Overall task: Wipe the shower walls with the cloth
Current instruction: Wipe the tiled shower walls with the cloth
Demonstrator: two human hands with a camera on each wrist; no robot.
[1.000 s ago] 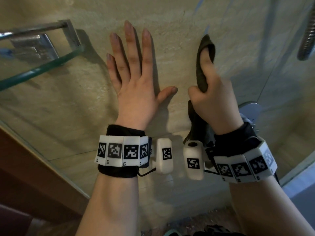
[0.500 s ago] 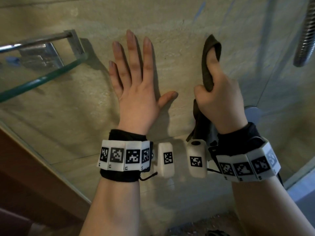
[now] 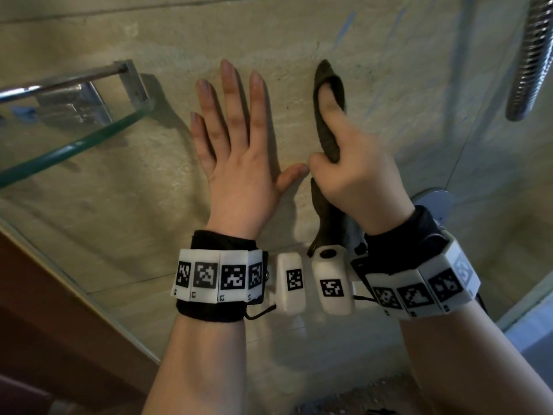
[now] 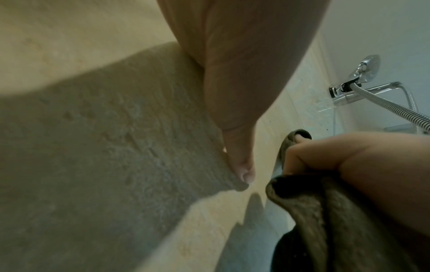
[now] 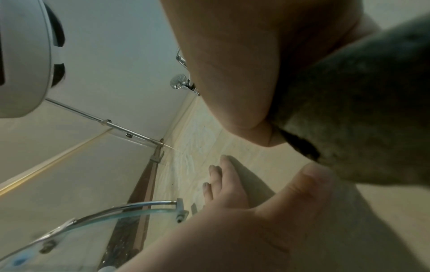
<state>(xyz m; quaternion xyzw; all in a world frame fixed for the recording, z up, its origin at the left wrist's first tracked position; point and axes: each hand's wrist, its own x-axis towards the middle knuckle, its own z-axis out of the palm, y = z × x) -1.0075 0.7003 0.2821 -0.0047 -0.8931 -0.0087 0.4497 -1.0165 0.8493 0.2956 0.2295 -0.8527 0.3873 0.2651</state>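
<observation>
While flat on wall (image 3: 89, 220), left hand (image 3: 239, 175) spread; cloth (image 3: 326, 136) gripped in right hand (image 3: 362, 187).

— What can't you see?
— My right hand (image 3: 356, 178) covers the middle of the cloth (image 3: 324, 115); its curled fingers are hidden.
— Anything else?
— The shower hose (image 3: 529, 55) and glass shelf (image 3: 74, 145) are cut off at the edges.

Glass shelf (image 3: 74, 145), shower hose (image 3: 532, 55)
</observation>
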